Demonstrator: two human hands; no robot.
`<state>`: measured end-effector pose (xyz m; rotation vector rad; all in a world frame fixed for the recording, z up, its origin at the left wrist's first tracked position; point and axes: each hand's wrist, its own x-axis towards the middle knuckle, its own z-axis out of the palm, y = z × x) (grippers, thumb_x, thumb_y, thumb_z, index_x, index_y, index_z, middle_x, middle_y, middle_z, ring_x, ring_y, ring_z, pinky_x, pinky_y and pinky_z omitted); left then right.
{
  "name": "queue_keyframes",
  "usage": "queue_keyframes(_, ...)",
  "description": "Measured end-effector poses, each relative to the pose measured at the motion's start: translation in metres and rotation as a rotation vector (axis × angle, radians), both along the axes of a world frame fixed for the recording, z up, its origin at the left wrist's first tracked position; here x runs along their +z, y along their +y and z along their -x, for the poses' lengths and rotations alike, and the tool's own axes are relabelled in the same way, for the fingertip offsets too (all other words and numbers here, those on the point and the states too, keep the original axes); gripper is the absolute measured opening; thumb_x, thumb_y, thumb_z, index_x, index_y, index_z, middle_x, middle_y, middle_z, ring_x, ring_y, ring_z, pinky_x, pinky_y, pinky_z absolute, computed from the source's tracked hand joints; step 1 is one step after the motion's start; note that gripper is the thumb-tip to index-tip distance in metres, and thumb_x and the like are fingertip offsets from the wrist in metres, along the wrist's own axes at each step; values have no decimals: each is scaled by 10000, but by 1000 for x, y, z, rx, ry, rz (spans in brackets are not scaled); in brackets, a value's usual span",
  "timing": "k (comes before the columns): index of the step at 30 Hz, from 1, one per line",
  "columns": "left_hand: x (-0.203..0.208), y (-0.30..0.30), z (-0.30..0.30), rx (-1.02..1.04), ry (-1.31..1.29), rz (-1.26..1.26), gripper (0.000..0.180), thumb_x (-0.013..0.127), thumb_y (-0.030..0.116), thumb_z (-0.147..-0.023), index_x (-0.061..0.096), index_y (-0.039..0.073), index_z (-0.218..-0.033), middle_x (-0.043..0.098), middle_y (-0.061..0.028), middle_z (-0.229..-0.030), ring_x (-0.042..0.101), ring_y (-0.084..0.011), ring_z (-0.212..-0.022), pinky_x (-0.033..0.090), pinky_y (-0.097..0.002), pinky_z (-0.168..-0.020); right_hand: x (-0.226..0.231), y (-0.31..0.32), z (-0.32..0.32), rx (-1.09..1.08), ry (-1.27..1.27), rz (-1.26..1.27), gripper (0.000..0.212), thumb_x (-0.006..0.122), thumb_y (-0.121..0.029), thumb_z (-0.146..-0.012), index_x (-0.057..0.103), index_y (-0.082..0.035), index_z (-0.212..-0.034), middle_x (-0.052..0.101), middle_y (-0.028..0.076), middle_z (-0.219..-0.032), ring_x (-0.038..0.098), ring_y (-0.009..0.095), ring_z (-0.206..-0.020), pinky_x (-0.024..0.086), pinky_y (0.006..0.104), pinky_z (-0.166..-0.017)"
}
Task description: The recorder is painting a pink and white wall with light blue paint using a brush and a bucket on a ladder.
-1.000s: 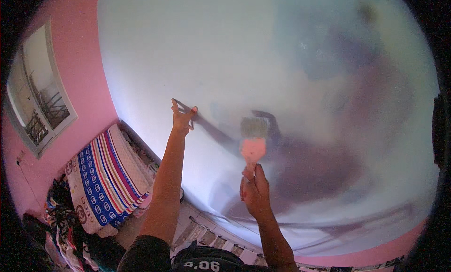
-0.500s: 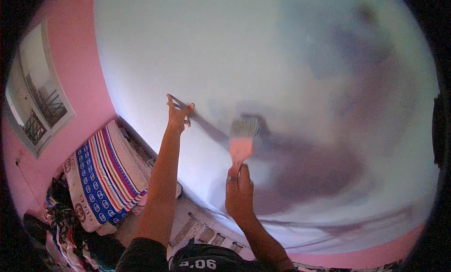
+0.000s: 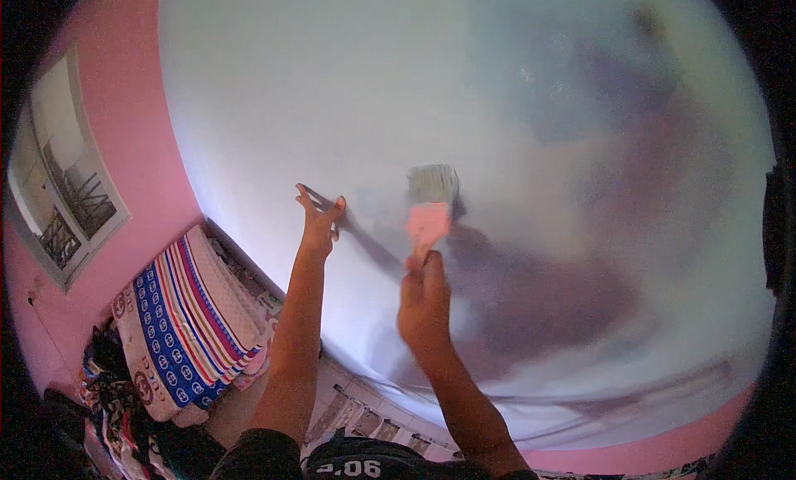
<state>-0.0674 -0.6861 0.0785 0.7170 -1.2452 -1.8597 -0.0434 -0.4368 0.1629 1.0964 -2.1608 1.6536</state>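
Observation:
A wide paintbrush [image 3: 431, 200] with a pink handle and pale bristles is held upright in my right hand [image 3: 424, 293], which is closed round its handle. Its bristle end is at the large whitish wall [image 3: 274, 90], where a shadow falls beside it. To the left, my left hand [image 3: 319, 219] reaches up to the same wall with its fingers apart, holding nothing. Some fingertips seem to rest on the surface. A greyish, uneven patch [image 3: 580, 90] covers the wall's upper right.
A pink wall [image 3: 124, 90] with a window [image 3: 70, 173] stands at the left. Below it lies a stack of folded striped bedding or mats [image 3: 186, 314], with a heap of dark cloth [image 3: 108, 397] nearer me. A tiled floor [image 3: 373, 414] shows under my arms.
My right hand has moved up the wall with the paintbrush. My left hand sits slightly lower in the picture, its fingers still spread. The view has shifted a little.

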Motion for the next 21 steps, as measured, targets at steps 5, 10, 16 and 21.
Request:
queue_keyframes(5,-4,-8,-3,97,155,46,1218,811,112,-680,-104,161,-1482,43,-228,-1507,593,-225,-822,320,-245,-276,-36,27,-21,79,-661,14,195,444,-233,-986,423,-39,-980,439,24,-657,425,81,-532,351,269,-438)
queue_keyframes(10,0,-8,-14,81,179,-31,1198,808,76,-671,-65,153,-1488,155,-229,-1472,597,-212,-776,340,-239,-259,25,-8,-24,264,-282,24,183,436,-233,-987,409,-54,-965,415,6,-599,389,65,-447,319,251,-378)
queue_keyframes(16,0,-4,-7,112,120,-18,1205,820,75,-661,-48,161,-1493,379,-219,-1316,590,-198,-699,303,-243,-275,15,3,-14,247,-835,34,207,482,-281,-956,405,-92,-922,432,18,-545,355,95,-345,286,250,-306)
queue_keyframes(21,-13,-12,-12,72,294,-36,1215,817,68,-662,-64,173,-1492,523,-177,-1127,571,-182,-672,280,-240,-289,43,0,-25,650,-806,36,230,473,-325,-943,415,-114,-871,388,2,-530,327,77,-352,267,220,-315)
